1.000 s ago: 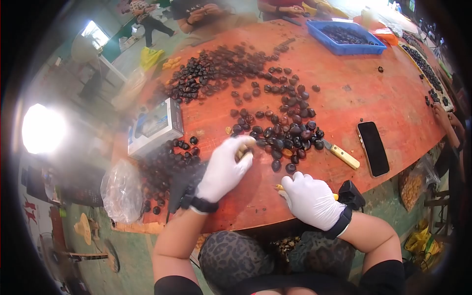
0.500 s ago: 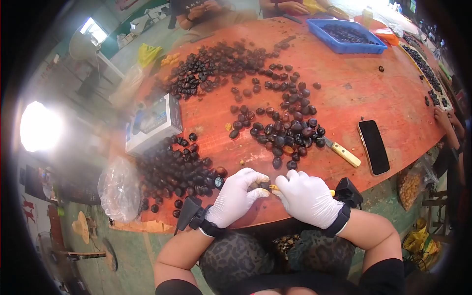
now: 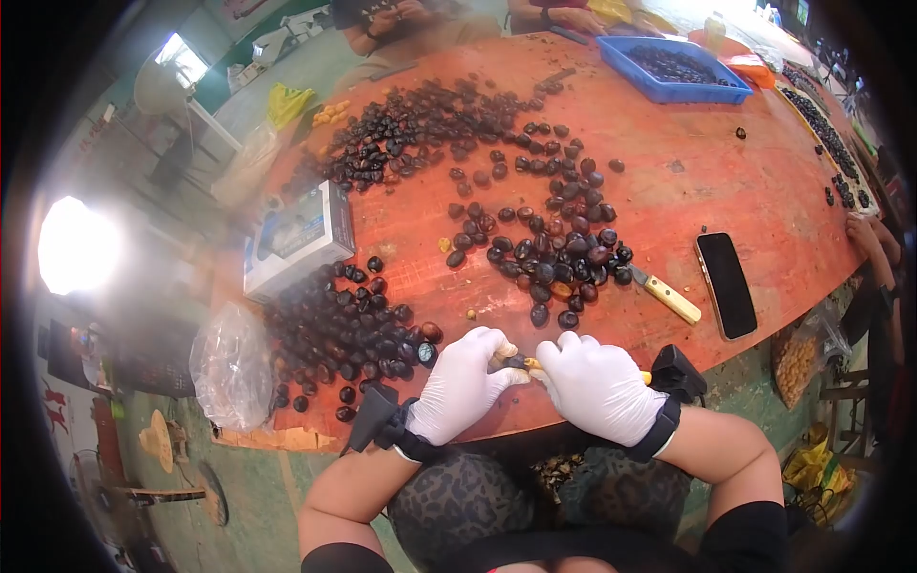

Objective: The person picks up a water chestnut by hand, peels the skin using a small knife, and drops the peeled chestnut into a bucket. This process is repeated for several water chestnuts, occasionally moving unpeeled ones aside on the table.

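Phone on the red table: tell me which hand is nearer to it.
Right. The right hand is nearer, with the phone ahead of it and to its right; the left hand lies farther off, on the right hand's left side.

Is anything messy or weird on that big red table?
Yes, a little. One dark round piece sits all alone near the blue tray, away from the piles. The wooden-handled knife lies loose, its blade pointing at the middle pile. Nothing looks clearly broken.
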`<state>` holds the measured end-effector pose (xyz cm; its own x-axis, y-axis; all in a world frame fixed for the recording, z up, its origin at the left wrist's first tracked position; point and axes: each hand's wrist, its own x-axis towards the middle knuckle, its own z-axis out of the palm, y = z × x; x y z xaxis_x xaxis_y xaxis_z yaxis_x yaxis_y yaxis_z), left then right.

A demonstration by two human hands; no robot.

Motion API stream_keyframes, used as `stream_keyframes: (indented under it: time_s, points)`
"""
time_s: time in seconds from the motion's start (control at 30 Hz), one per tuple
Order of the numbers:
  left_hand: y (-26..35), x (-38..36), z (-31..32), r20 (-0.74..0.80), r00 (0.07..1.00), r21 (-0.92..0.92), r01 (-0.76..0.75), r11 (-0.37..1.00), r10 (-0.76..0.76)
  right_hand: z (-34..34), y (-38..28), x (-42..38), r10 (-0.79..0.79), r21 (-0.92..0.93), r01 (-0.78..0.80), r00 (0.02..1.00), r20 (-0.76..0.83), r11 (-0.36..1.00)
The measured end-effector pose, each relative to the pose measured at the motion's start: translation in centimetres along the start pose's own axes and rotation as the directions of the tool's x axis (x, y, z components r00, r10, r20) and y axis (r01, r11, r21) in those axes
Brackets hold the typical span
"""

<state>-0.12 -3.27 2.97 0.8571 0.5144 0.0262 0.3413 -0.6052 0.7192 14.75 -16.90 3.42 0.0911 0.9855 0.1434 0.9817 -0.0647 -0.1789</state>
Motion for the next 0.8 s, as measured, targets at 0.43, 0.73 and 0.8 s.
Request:
stream_keyframes:
  time_s: [0.43, 0.73, 0.8]
  points:
    - [-0.3, -1.0, -3.0, -0.075, 0.995, 0.380, -0.033, 0.925, 0.066, 0.0, 0.5, -0.8, 0.042, -0.005, -0.042, 0.997, 0.063, 0.999]
    - [-4.7, 7.5, -4.0, -0.310, 0.949, 0.485, 0.106, 0.868, 0.057, -0.1, 0.6, -0.8, 0.053, 0.023, -0.055, 0.995, 0.078, 0.998]
    - [-6.3, 8.4, -3.7, -0.307, 0.952, 0.446, 0.145, 0.883, -0.002, -0.1, 0.6, -0.8, 0.061, 0.035, -0.064, 0.995, 0.073, 0.997]
